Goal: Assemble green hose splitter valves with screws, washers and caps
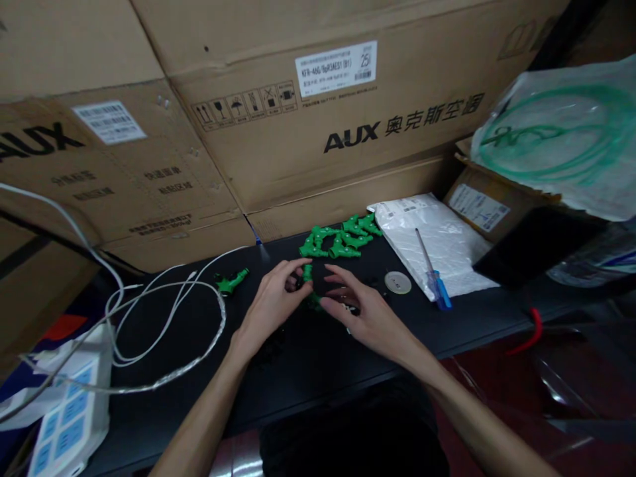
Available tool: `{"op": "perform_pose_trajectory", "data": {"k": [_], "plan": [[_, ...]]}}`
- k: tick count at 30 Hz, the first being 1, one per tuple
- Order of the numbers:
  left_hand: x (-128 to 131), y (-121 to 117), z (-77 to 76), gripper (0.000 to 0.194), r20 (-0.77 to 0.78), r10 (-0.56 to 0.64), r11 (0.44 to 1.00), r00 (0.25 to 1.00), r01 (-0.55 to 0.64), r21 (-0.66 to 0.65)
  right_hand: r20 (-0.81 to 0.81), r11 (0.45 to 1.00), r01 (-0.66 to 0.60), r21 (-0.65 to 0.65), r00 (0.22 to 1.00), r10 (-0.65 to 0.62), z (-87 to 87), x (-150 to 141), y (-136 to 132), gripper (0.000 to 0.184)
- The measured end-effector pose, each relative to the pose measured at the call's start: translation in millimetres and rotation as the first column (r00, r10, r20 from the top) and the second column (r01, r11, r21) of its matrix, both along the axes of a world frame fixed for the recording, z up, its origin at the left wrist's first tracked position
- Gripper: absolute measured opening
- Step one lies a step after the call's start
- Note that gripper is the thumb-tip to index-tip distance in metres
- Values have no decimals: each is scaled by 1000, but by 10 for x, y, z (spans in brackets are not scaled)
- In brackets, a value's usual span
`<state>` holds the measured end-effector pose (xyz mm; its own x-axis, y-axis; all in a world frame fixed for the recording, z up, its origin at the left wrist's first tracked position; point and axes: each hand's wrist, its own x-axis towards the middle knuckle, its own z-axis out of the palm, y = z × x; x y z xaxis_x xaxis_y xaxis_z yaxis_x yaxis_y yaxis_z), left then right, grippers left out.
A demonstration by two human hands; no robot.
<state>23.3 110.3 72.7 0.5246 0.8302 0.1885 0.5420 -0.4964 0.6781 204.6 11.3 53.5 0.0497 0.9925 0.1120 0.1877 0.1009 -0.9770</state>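
Note:
My left hand (pixel 281 291) is closed around a green Y-shaped hose splitter (pixel 307 272), held upright between thumb and fingers above the dark table. A darker lower part of the splitter lies in shadow between my hands. Close by on the right, my right hand (pixel 362 308) has its thumb and index finger apart, curved toward the splitter. Small pale bits show under its fingers, too hidden to name. Several more green splitters (pixel 342 242) lie in a cluster behind my hands. To the left lies a single green splitter (pixel 232 282) with black ends.
Large cardboard boxes (pixel 278 165) wall off the back. White cables (pixel 171 285) and a power strip (pixel 72 417) occupy the left. On the right are a round disc (pixel 398 283), a blue-handled screwdriver (pixel 439 290) on a white plastic package (pixel 447 245), and a carton (pixel 479 199) under bagged green tubing.

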Motion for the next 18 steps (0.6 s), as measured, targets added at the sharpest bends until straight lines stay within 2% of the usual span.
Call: {"op": "perform_pose_trajectory", "data": {"k": [2, 3, 7, 9, 11, 13, 15, 18], "plan": [[72, -67, 30, 35, 132, 59, 998, 990, -53, -43, -112, 997, -25, -69, 994, 17, -36, -70, 135, 75], [112, -90, 30, 34, 198, 82, 994, 977, -66, -87, -152, 995, -37, -91, 988, 23, -41, -72, 193, 76], [239, -110, -17, 36, 409, 146, 956, 901, -22, -293, -275, 986, -82, -143, 961, 41, 24, 95, 313, 53], [263, -101, -60, 36, 452, 128, 946, 883, 27, -322, -336, 984, -58, -167, 942, -1, 74, 241, 307, 48], [269, -98, -121, 31, 375, 23, 965, 927, 77, -250, -386, 981, -15, -191, 921, -61, 112, 391, 283, 49], [276, -105, -200, 24, 192, -132, 975, 972, 162, -150, -422, 977, 14, -214, 901, -105, 143, 519, 263, 50], [297, -112, -290, 23, 54, -258, 959, 965, 262, -109, -444, 970, 13, -241, 888, -122, 175, 608, 259, 49], [352, -96, -410, 24, 16, -323, 938, 946, 323, -123, -467, 963, -28, -268, 878, -104, 229, 666, 279, 47]]}}
